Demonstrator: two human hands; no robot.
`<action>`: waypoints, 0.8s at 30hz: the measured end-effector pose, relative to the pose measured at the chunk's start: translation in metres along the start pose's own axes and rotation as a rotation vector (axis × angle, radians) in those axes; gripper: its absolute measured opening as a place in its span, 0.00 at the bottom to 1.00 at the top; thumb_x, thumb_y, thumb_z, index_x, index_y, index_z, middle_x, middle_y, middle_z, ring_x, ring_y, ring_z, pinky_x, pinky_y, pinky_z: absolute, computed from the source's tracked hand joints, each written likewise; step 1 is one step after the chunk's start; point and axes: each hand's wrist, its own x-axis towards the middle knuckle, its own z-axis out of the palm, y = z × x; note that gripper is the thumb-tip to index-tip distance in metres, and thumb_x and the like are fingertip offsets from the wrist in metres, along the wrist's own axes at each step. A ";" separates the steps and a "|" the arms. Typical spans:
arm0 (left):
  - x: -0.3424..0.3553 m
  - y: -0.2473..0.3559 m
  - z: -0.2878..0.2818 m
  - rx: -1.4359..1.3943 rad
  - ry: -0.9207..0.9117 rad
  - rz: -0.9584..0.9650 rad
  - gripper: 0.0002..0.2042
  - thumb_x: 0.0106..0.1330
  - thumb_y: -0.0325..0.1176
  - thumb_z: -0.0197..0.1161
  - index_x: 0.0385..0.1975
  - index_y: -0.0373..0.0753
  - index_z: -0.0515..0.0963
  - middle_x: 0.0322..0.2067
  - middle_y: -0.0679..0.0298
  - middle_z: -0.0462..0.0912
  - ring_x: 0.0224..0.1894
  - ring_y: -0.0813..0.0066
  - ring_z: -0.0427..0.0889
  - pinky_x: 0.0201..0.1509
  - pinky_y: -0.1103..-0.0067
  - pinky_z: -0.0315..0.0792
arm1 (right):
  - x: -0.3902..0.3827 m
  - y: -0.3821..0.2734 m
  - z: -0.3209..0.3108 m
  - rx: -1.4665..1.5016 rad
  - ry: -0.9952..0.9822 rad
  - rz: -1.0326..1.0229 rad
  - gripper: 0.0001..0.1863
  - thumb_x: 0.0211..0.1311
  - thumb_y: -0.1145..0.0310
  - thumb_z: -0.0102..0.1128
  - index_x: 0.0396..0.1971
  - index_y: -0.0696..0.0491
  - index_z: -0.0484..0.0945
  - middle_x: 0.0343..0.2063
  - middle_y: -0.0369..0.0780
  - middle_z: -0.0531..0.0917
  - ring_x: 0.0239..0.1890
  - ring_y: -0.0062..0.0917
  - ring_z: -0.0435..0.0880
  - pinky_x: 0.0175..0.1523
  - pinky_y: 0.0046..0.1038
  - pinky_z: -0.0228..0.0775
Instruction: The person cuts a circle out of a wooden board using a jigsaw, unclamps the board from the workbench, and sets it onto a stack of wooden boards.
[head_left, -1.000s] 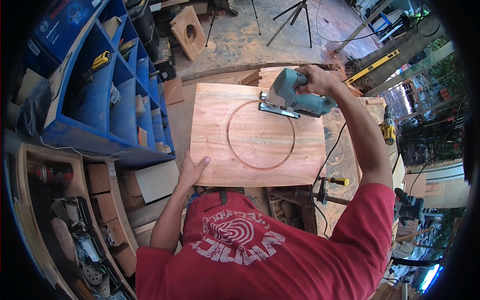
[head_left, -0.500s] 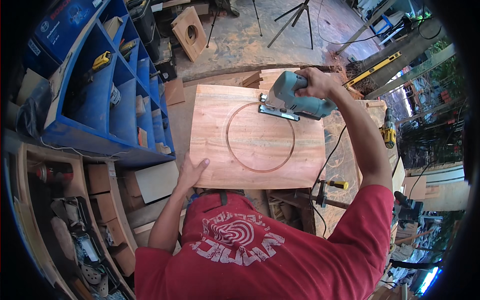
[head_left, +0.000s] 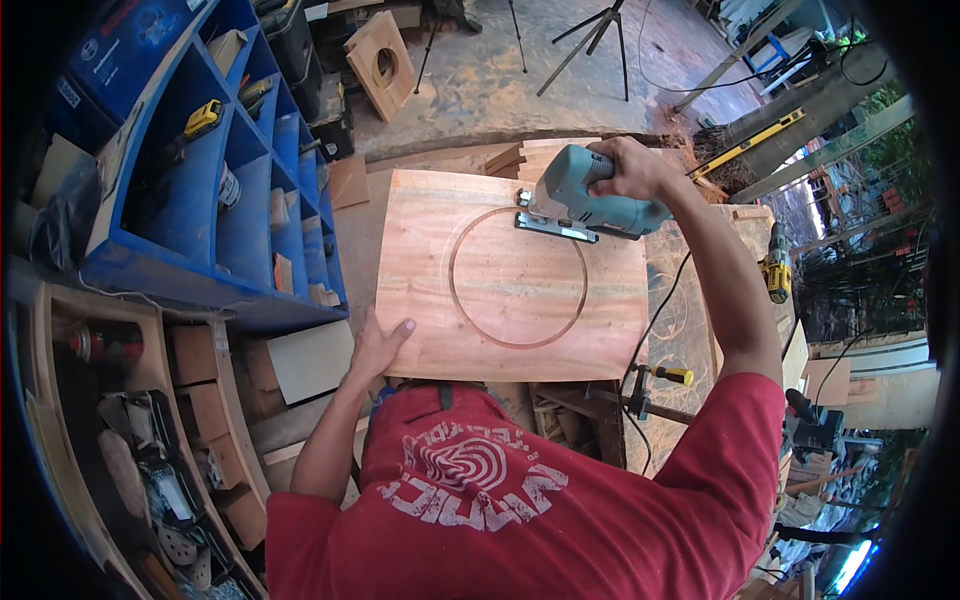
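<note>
At 12 o'clock from the red shirt (head_left: 480,500), wooden board (head_left: 510,285) is gripped at its 8 o'clock corner by left hand (head_left: 378,347), thumb on top, other fingers partly hidden. Jigsaw (head_left: 572,185) is grasped by fingers of right hand (head_left: 634,169), over circular groove (head_left: 515,346) at 1 o'clock: apparently cutting, calling for shoe (head_left: 545,228) flat, board steady; blade and underside can't be made out.

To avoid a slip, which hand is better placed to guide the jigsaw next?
Likely the right hand: its grip is on the jigsaw. The left hand rests at the near left corner of the board, away from the jigsaw.
</note>
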 end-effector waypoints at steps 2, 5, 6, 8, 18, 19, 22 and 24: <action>0.000 -0.002 0.000 0.005 0.000 0.001 0.43 0.66 0.50 0.75 0.71 0.27 0.63 0.57 0.40 0.82 0.61 0.48 0.83 0.66 0.62 0.74 | 0.001 0.000 0.000 -0.010 0.015 -0.001 0.26 0.46 0.67 0.78 0.48 0.59 0.85 0.36 0.45 0.90 0.39 0.32 0.89 0.50 0.35 0.80; 0.000 -0.002 0.000 0.023 -0.001 -0.001 0.43 0.66 0.50 0.75 0.71 0.27 0.62 0.58 0.40 0.82 0.61 0.48 0.83 0.66 0.62 0.74 | 0.003 0.001 -0.001 0.000 -0.017 -0.022 0.27 0.46 0.67 0.78 0.49 0.59 0.85 0.37 0.45 0.90 0.40 0.33 0.89 0.51 0.35 0.80; 0.001 -0.002 0.000 0.035 -0.002 -0.004 0.43 0.66 0.51 0.74 0.71 0.27 0.62 0.58 0.40 0.82 0.62 0.48 0.83 0.67 0.62 0.74 | 0.003 0.003 0.000 0.003 -0.011 -0.032 0.27 0.46 0.67 0.78 0.49 0.59 0.85 0.37 0.45 0.90 0.40 0.33 0.89 0.51 0.35 0.80; 0.001 -0.005 0.001 0.021 -0.002 0.000 0.43 0.66 0.51 0.75 0.71 0.27 0.62 0.58 0.40 0.82 0.62 0.48 0.82 0.67 0.62 0.74 | 0.005 0.005 0.000 0.006 -0.007 -0.044 0.27 0.47 0.68 0.78 0.49 0.59 0.85 0.38 0.45 0.90 0.40 0.33 0.89 0.51 0.35 0.80; 0.002 -0.011 0.003 0.005 0.009 0.011 0.43 0.65 0.51 0.75 0.71 0.27 0.63 0.58 0.40 0.82 0.62 0.49 0.82 0.67 0.62 0.74 | 0.010 0.004 -0.001 0.021 -0.033 -0.042 0.24 0.48 0.69 0.78 0.48 0.58 0.85 0.37 0.44 0.91 0.39 0.31 0.89 0.50 0.34 0.80; 0.002 -0.012 0.003 0.004 0.010 0.010 0.43 0.65 0.51 0.75 0.71 0.27 0.63 0.58 0.40 0.82 0.62 0.49 0.82 0.67 0.62 0.74 | 0.011 0.004 -0.001 0.023 -0.034 -0.042 0.24 0.48 0.70 0.79 0.48 0.58 0.85 0.37 0.44 0.91 0.39 0.31 0.89 0.50 0.34 0.80; 0.001 -0.008 0.002 -0.005 0.010 0.020 0.44 0.65 0.51 0.76 0.70 0.27 0.63 0.57 0.40 0.82 0.62 0.49 0.82 0.67 0.62 0.74 | 0.012 0.005 0.000 -0.006 -0.013 -0.067 0.24 0.47 0.70 0.79 0.47 0.58 0.86 0.36 0.43 0.91 0.39 0.31 0.89 0.50 0.34 0.80; 0.001 -0.008 0.002 -0.006 0.011 0.009 0.44 0.65 0.51 0.76 0.70 0.27 0.63 0.57 0.40 0.82 0.61 0.48 0.82 0.66 0.62 0.74 | 0.013 0.004 0.000 -0.008 -0.020 -0.062 0.24 0.47 0.70 0.79 0.47 0.58 0.85 0.37 0.44 0.91 0.39 0.31 0.89 0.50 0.34 0.80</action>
